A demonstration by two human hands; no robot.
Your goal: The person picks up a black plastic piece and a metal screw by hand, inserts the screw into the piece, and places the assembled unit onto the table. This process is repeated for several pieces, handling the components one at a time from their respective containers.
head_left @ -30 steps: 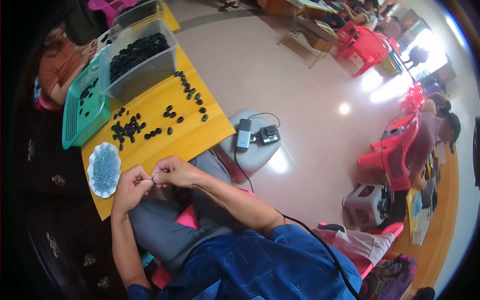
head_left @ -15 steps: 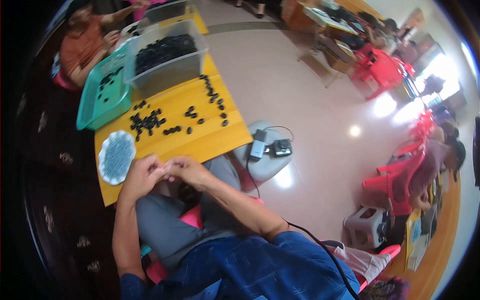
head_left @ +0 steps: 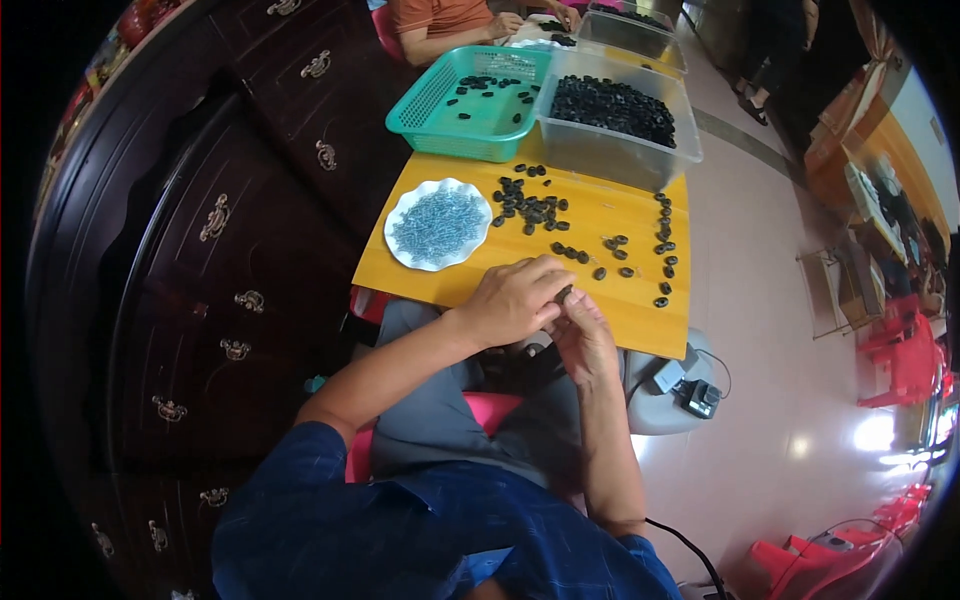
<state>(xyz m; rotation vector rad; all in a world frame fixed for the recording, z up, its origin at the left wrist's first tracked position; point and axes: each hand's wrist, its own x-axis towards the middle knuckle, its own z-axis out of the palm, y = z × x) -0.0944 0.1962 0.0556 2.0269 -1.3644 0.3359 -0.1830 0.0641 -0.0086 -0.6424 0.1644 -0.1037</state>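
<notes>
Above the near edge of the yellow table, my left hand [head_left: 508, 304] and my right hand [head_left: 587, 340] meet, fingers closed in a pinch. Between their fingertips a small black oval piece [head_left: 564, 294] shows, mostly covered. Whether anything thinner is held with it is hidden. Just beyond my hands, more black oval pieces [head_left: 570, 252] lie in a short row, beside a loose pile [head_left: 530, 208]. At the right edge of the table, a line of them [head_left: 665, 235] runs away from me. Left of my hands stands a white scalloped plate [head_left: 481, 197] heaped with small bluish, pin-like pieces [head_left: 438, 224].
A green plastic basket [head_left: 412, 128] with a few black pieces stands at the far left of the yellow table [head_left: 440, 285]. Beside it is a clear bin [head_left: 610, 150] full of them. Across sits another person [head_left: 440, 25]. A grey stool [head_left: 660, 415] holds small devices; dark cabinets [head_left: 290, 190] line the left.
The whole view has swung left, so the table now sits nearer the middle and more cabinet shows. My hands stay together; a black piece now shows between the fingertips.
</notes>
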